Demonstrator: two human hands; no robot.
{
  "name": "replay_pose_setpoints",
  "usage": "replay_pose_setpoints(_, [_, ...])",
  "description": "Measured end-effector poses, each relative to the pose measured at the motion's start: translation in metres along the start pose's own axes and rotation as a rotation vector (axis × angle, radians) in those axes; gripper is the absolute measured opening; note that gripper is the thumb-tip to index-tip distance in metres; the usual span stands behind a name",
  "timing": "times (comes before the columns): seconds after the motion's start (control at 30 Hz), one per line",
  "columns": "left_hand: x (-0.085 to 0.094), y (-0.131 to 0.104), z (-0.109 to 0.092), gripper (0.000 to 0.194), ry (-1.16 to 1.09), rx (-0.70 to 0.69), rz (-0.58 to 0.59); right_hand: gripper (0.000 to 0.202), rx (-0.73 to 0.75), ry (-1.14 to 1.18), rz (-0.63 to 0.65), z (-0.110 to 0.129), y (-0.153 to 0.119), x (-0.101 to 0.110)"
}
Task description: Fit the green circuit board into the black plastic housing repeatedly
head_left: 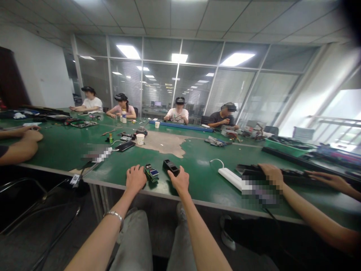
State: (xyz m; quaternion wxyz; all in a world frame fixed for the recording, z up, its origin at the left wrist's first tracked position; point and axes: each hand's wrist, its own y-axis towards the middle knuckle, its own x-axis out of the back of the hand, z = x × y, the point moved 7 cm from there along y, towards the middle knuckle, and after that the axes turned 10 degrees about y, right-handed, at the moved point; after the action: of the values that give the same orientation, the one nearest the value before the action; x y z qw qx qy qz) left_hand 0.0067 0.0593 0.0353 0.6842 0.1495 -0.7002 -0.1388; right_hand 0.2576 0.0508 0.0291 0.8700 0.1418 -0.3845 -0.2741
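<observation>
Head camera view: 2 bare hands rest at the near edge of a green table (199, 178), with 2 small devices between them. The green circuit board (152, 173), carrying a little screen, lies on the tabletop just to the right of the left hand (136, 178) and is clearly nearer to that hand than to the other. Its long axis runs mostly away from the wearer, the far end leaning a little to the left. The left hand is palm down, its fingers loosely bent on the table with nothing seen gripped in them; whether the thumb side touches the board I cannot tell. To the board's right, across a narrow strip of bare green, is the black case (170, 167). The right hand (179, 180) has its thumb and fingers closed about the near end of this case, so the far end projects forward and to the left, past the fingertips. The case's long axis slants the same way as the board's, but more sharply across the table. The relation that matters is this: the board sits inside the gap, beside the free left fingers, while the case reaches in from the right. Farther right lies a white power strip (229, 178), well apart from both.
</observation>
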Motion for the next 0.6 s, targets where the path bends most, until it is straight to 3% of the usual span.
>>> replay_pose_setpoints(0.2, [0.002, -0.001, -0.001, 0.035, -0.007, -0.012, 0.005, 0.044, -0.004, -0.016, -0.003, 0.006, -0.004, 0.007])
replay_pose_setpoints(0.43, [0.0, 0.0, 0.003, 0.046, -0.058, -0.02, -0.038, 0.044, -0.007, 0.03, 0.02, 0.007, -0.01, 0.012])
replay_pose_setpoints(0.6, [0.003, -0.001, 0.005, 0.043, -0.094, -0.01, -0.045, 0.046, -0.03, 0.113, 0.023, 0.007, -0.012, 0.015])
